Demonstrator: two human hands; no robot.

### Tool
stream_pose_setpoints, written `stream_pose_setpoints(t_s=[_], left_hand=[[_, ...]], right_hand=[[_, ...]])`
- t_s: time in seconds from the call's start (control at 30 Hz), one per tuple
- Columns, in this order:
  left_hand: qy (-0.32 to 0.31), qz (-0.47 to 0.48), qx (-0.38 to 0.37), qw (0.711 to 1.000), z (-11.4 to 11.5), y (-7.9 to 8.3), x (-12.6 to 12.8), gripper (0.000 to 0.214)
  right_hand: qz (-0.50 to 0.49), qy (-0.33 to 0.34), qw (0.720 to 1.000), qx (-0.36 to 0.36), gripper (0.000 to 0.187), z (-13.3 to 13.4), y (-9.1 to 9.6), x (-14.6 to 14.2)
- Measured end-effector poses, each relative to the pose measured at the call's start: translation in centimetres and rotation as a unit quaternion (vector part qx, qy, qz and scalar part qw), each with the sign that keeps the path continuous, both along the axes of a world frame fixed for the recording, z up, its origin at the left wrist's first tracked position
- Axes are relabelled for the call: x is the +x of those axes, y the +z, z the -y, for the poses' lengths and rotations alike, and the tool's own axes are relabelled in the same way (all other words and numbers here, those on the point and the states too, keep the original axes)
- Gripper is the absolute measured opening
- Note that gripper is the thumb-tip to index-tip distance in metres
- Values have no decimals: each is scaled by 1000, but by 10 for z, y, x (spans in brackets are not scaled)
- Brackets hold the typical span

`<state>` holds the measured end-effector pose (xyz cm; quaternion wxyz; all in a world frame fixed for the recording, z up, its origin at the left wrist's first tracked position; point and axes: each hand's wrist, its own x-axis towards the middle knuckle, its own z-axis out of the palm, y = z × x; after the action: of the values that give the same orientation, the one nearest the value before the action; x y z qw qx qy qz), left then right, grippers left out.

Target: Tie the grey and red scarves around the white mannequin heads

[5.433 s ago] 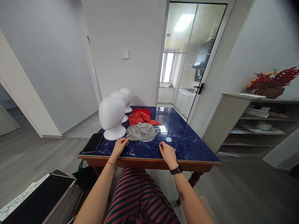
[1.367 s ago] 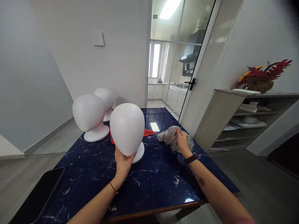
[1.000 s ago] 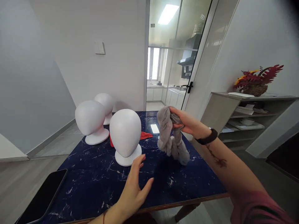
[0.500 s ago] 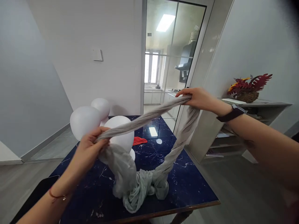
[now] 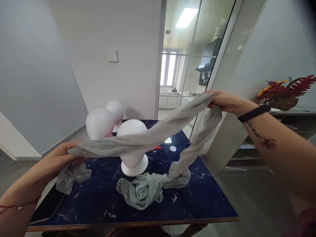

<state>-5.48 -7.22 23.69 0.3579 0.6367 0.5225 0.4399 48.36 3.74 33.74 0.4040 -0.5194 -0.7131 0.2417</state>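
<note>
A long, thin grey scarf [image 5: 148, 140] stretches between my two hands, loosely twisted. My left hand [image 5: 66, 153] grips it at the left, and a short crumpled end hangs below the fingers. Higher up at the right, my right hand [image 5: 221, 101] is closed around the scarf. From there the cloth drops to a bunched heap on the dark blue marble-patterned table [image 5: 93, 204]. Behind the stretched cloth stands a white mannequin head [image 5: 132, 126] on a round base, partly hidden by it.
Two more white mannequin heads, one nearer [image 5: 100, 123] and one farther [image 5: 115, 110], stand at the back left. A red item [image 5: 157, 147] lies behind the scarf. A dark flat device [image 5: 46, 205] sits at the left table edge. Shelves [image 5: 247, 148] stand right, beyond a glass door [image 5: 187, 65].
My left hand has moved left and slightly down, drawing out a longer stretch of scarf. The left part of the cloth has lifted off the heap. The view has shifted a little left.
</note>
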Motion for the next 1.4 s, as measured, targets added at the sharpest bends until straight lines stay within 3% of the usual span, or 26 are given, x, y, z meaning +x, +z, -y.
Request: stream_pose_setpoints(t_s=[0.1,0.17,0.27,0.37,0.43,0.47,0.6,0.67,0.77,0.83,0.9,1.07,1.27,1.33,1.4], left_hand=[[-53,-27,-46,997,-1,-15,-20,47],[-26,-88,-44,995,-2,-30,-41,39],[-23,-206,-49,977,-6,-58,-72,20],[-10,-290,-32,956,-4,-73,-72,40],[-11,-279,4,960,3,-69,-44,56],[-45,-247,15,968,7,-65,-22,62],[-149,-25,70,986,9,-50,76,80],[-205,58,40,976,-1,-52,109,82],[-308,163,-82,934,-19,-58,127,75],[-354,194,-151,902,-26,-59,128,70],[-367,178,-161,899,-25,-55,128,65],[-296,162,3,941,-9,-40,136,63],[-191,86,-8,978,6,-61,141,53],[-212,47,-44,975,11,-66,135,49],[-312,36,-111,943,14,-64,122,44]], right_hand=[[123,91,982,-114,33,16,-15,-7],[153,133,966,-162,39,28,-22,-13],[149,194,944,-220,33,40,-30,-30],[93,237,943,-215,27,44,-39,-69],[57,283,937,-199,26,44,-43,-106],[41,312,929,-195,26,45,-44,-126],[-22,418,881,-221,26,49,-47,-188],[-67,452,853,-253,28,52,-47,-204],[-135,471,824,-284,30,56,-50,-211],[-156,460,828,-280,30,58,-54,-210],[-163,437,847,-255,26,60,-59,-208],[-148,390,893,-172,17,63,-61,-215],[-93,337,935,-56,10,63,-52,-232],[-65,317,946,-29,12,62,-50,-229],[-27,301,953,-5,15,61,-48,-222]])
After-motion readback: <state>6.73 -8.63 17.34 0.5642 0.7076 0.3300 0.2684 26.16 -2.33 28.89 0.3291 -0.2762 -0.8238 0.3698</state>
